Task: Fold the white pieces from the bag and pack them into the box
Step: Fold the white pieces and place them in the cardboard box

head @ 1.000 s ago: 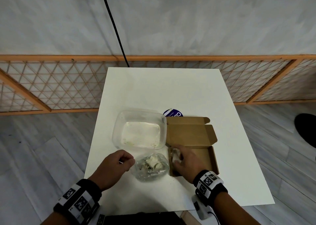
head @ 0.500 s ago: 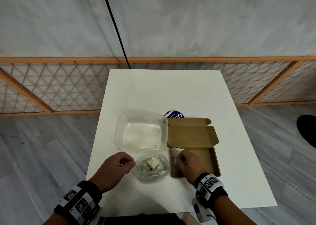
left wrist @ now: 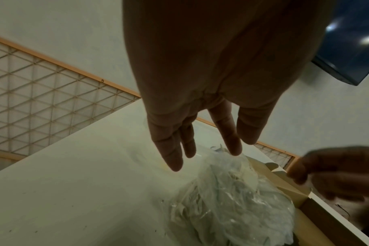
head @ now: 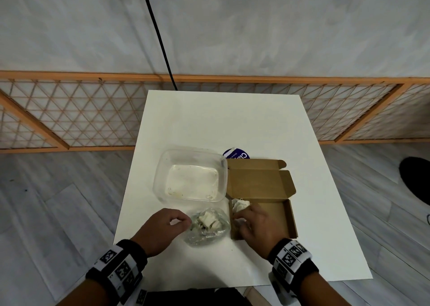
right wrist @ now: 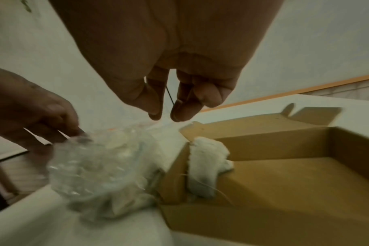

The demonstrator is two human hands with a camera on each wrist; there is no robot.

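Your right hand (head: pixel 256 226) hovered over the near-left corner of the box (head: pixel 282 219), with no piece in its grip; its fingers hung loosely curled, and whether a fine dark thread seen between them was pinched could not be told. The bag (head: pixel 207 226) lay on the surface (head: pixel 256 124) at 9 o'clock from that hand, touching the box's left wall, so the right hand was well placed for the next pick. Your left hand (head: pixel 164 227) sat at the bag's 9 o'clock edge, fingers curled at the plastic; an actual pinch could not be confirmed. Count: one bag with several white pieces inside, number not readable; one white piece (head: pixel 240 205) in the box, at its far-left corner; one box, lid open toward 12 o'clock; one clear container (head: pixel 162 177) at 12 o'clock from the bag. Judged stage: packing had only begun.
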